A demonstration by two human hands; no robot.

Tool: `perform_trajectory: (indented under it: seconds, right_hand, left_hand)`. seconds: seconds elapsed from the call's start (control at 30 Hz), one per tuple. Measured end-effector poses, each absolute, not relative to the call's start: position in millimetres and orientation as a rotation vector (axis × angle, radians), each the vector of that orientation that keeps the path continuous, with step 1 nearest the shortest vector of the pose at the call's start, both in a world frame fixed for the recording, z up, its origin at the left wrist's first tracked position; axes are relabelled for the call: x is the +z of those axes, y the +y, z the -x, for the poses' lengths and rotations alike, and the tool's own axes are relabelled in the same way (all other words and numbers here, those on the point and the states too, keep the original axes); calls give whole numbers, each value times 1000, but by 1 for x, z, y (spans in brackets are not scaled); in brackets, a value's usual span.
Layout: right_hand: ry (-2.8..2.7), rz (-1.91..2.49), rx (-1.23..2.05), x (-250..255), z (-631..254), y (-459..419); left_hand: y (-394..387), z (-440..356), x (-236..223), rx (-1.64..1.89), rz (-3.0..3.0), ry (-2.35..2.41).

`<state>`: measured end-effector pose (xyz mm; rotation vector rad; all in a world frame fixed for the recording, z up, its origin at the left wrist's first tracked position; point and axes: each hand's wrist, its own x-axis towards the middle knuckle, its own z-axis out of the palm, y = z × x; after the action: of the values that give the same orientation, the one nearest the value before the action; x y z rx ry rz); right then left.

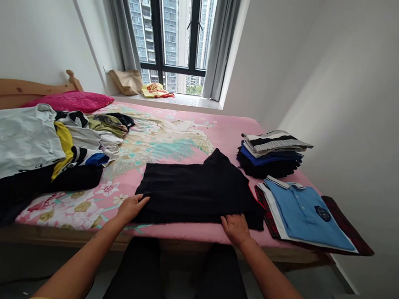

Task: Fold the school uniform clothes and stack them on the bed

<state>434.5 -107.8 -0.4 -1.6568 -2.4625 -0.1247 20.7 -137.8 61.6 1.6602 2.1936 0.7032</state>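
A black garment (196, 190) lies partly folded on the pink flowered bed sheet (172, 138), near the bed's front edge. My left hand (131, 207) rests on its near left corner, fingers closed on the cloth edge. At the garment's near right edge, my right hand (236, 228) pinches the fabric. The garment's lower part hangs over the bed edge towards my legs.
A loose heap of unfolded clothes (47, 151) covers the bed's left side. Folded clothes are stacked at the right (271, 153), and a folded blue polo shirt (305, 213) lies on a dark red cloth. A pink pillow (72, 100), window sill with a paper bag (127, 81).
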Motion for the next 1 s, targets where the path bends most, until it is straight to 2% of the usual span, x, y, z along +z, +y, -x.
perform_trajectory:
  seconds: [0.37, 0.53, 0.7, 0.83, 1.0]
  right_hand:
    - [-2130, 1562, -366, -14, -491, -141]
    - [-1937, 1508, -235, 14, -496, -133]
    - [-2143, 1508, -126, 38, -450, -112]
    - [-2448, 1619, 63, 30, -429, -98]
    - [-2402, 1886, 139, 17, -436, -89]
  left_hand:
    - [-136, -9, 44, 761, -1537, 2062]
    - [-134, -7, 35, 751, -1590, 2101]
    - [-133, -7, 34, 741, -1604, 2143]
    - [-135, -6, 34, 702, -1615, 2169]
    - [-137, -11, 37, 694, -1637, 2174]
